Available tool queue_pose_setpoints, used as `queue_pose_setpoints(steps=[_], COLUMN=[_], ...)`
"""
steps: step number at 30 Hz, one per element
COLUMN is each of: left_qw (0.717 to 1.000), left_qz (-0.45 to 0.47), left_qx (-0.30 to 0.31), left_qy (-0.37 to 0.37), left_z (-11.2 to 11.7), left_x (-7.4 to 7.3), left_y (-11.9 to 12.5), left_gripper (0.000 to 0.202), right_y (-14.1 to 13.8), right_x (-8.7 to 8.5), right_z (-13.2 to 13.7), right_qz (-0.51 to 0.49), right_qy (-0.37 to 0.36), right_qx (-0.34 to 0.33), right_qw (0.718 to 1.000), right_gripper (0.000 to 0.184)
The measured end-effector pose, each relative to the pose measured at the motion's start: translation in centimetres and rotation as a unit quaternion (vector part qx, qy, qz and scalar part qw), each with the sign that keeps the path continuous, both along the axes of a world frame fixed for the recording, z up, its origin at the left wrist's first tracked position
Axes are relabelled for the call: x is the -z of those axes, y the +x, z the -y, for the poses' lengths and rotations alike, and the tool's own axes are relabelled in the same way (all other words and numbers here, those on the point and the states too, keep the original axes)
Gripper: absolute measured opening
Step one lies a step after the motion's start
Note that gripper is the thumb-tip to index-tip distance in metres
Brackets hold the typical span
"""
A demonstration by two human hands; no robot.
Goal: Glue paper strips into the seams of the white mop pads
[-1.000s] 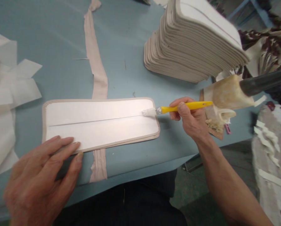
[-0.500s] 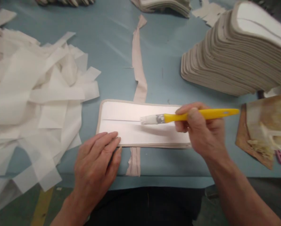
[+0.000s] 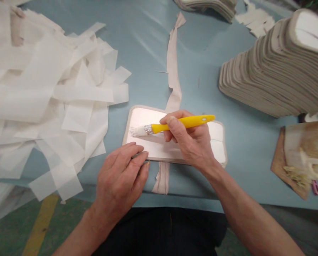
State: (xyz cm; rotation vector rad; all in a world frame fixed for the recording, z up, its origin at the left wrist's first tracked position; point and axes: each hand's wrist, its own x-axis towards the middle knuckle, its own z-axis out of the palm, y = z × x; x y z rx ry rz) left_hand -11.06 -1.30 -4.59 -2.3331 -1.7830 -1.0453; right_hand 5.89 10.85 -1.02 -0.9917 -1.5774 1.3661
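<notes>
A white rectangular panel (image 3: 159,149) with rounded corners and a beige edge lies flat on the table, a thin dark line running along its middle. My right hand (image 3: 192,137) is closed around the yellow handle of a paintbrush (image 3: 172,124). White-coated bristles rest at the panel's left part. Fingers laid flat, my left hand (image 3: 124,170) touches the panel's lower left edge and holds nothing. Beneath the panel passes a pale pink fabric strip (image 3: 174,71), showing above and below it. My right hand hides part of the panel.
Loose white strips (image 3: 79,96) are heaped at the left. A tall stack of similar beige-edged panels (image 3: 263,71) stands at the right. Below it sits a glue-crusted container (image 3: 305,142) on a brown board (image 3: 279,160), beside a small pink object (image 3: 315,187).
My right hand has carried the brush leftward along the panel, from its middle to near its left end. My left hand stays at the lower left edge. The whole view has shifted slightly.
</notes>
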Motion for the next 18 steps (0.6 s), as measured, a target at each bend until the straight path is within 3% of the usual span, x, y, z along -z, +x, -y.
queue_pose_setpoints(steps=[12, 18], left_qw=[1.0, 0.998], left_qz=[-0.016, 0.013], left_qx=[-0.001, -0.016], left_qy=[-0.02, -0.06], left_z=[0.1, 0.7], left_x=[0.0, 0.9], left_y=[-0.4, -1.4], left_gripper=[0.036, 0.035], right_y=[8.8, 14.4], right_x=[-0.8, -0.5], right_z=[0.6, 1.5], right_qz=[0.052, 0.085], right_qy=[0.057, 0.046], right_qx=[0.038, 0.115], right_qw=[0.996, 0.989], right_gripper=[0.034, 0.041])
